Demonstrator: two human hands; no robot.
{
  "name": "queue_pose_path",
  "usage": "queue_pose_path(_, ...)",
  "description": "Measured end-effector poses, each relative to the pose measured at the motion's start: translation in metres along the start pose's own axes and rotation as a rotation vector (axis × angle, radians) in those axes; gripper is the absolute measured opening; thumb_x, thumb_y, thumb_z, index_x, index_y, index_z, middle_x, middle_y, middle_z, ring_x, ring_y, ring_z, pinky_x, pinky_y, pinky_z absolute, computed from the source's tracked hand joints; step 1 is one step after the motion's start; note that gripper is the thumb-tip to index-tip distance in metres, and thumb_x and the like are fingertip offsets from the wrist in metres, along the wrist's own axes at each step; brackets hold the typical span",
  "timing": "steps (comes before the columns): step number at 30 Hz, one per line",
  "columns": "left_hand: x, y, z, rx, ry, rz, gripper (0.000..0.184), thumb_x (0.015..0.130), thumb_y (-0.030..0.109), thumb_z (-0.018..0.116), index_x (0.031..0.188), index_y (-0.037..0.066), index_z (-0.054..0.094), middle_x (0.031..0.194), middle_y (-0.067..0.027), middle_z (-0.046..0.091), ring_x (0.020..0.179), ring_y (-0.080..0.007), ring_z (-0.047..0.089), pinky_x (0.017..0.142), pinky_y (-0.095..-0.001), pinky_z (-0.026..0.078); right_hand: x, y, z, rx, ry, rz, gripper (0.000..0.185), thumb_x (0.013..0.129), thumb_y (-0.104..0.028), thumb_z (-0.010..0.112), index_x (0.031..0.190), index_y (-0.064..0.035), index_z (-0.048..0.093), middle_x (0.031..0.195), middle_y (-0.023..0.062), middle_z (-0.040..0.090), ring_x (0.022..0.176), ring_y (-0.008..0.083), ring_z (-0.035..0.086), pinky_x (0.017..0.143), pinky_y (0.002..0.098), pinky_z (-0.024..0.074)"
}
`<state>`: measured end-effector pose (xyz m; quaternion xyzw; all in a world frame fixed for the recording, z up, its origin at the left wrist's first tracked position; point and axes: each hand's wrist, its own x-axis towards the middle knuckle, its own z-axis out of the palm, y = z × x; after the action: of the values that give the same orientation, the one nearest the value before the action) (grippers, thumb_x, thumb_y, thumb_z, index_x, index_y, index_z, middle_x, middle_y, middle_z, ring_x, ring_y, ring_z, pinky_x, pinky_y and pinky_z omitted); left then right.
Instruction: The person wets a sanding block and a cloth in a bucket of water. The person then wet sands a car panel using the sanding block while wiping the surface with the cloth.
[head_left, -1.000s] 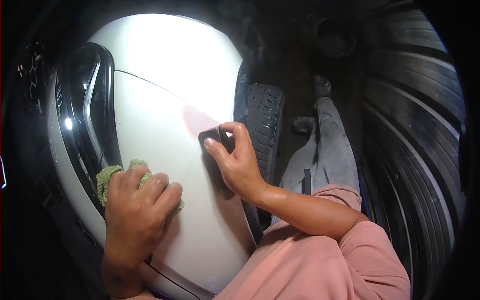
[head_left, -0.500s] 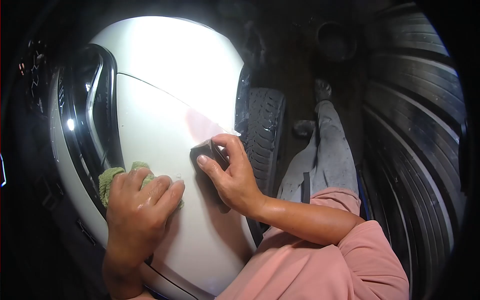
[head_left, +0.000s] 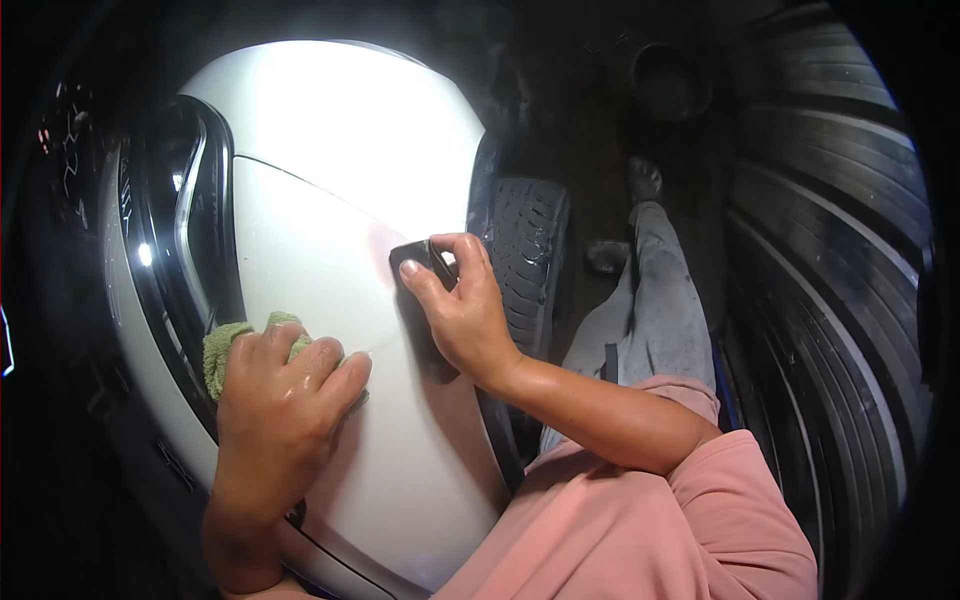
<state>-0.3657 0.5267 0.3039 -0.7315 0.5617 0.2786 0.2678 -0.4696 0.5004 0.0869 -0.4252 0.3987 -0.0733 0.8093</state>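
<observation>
My left hand (head_left: pixel 285 410) is closed over a damp-looking green cloth (head_left: pixel 228 360), pressed against a white car panel (head_left: pixel 300 240) close to the headlight. Part of the cloth bunches out beyond the knuckles; the rest is hidden under my fingers. In my right hand (head_left: pixel 465 315) is a dark sanding block (head_left: pixel 418 251), gripped between thumb and fingers and held at the panel near the wheel side. Its underside is out of sight. A faint pinkish patch (head_left: pixel 382 245) shows on the white paint beside the block.
The headlight (head_left: pixel 190 220) curves along the panel's left side. A tyre (head_left: pixel 530 260) stands right of the panel, under its edge. My legs (head_left: pixel 660 300) are right of the tyre, with ribbed metal shutter-like slats (head_left: pixel 830 250) beyond. A round dark container (head_left: pixel 672 82) sits farther off.
My right hand has slid the sanding block forward along the panel, covering part of the pinkish patch. My left hand and the cloth stay almost in place.
</observation>
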Motion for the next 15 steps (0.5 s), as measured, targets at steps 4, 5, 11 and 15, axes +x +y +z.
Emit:
queue_pose_path(4,-0.002,0.003,0.000,-0.016,0.008,-0.004,0.028,0.083,0.007,0.070,0.109,0.014,0.075,0.103,-0.0026,0.070,0.111,-0.0309,0.063,0.094,-0.0470,0.047,-0.025,-0.013,-0.010,-0.074,-0.137,-0.109,0.041,0.099,-0.028,0.072,0.122,0.0014,0.057,0.120,0.0202,0.059,0.113,0.0357,0.059,0.101,0.0445,0.0472)
queue_pose_path(5,-0.001,0.001,0.000,-0.019,0.009,-0.003,0.028,0.083,0.007,0.070,0.109,0.014,0.075,0.103,-0.0025,0.070,0.111,-0.0308,0.062,0.094,-0.0469,0.047,-0.005,-0.009,-0.007,0.000,-0.075,-0.023,0.041,0.098,-0.028,0.073,0.123,0.0009,0.057,0.120,0.0203,0.059,0.113,0.0353,0.059,0.102,0.0449,0.0471)
queue_pose_path(11,0.000,0.002,0.000,-0.011,0.035,-0.013,0.028,0.082,0.007,0.070,0.109,0.013,0.074,0.104,-0.0029,0.070,0.110,-0.0303,0.063,0.094,-0.0465,0.048,-0.031,-0.006,-0.004,-0.049,-0.115,-0.152,0.043,0.101,-0.030,0.069,0.123,0.0053,0.058,0.120,0.0229,0.058,0.106,0.0352,0.061,0.098,0.0432,0.0498)
queue_pose_path(15,-0.001,0.000,-0.001,-0.046,0.032,-0.026,0.029,0.082,0.006,0.070,0.109,0.013,0.074,0.104,-0.0031,0.070,0.109,-0.0304,0.063,0.094,-0.0468,0.048,0.010,-0.008,-0.005,-0.028,-0.040,-0.032,0.043,0.100,-0.030,0.071,0.122,0.0042,0.058,0.119,0.0218,0.058,0.107,0.0341,0.061,0.099,0.0433,0.0495)
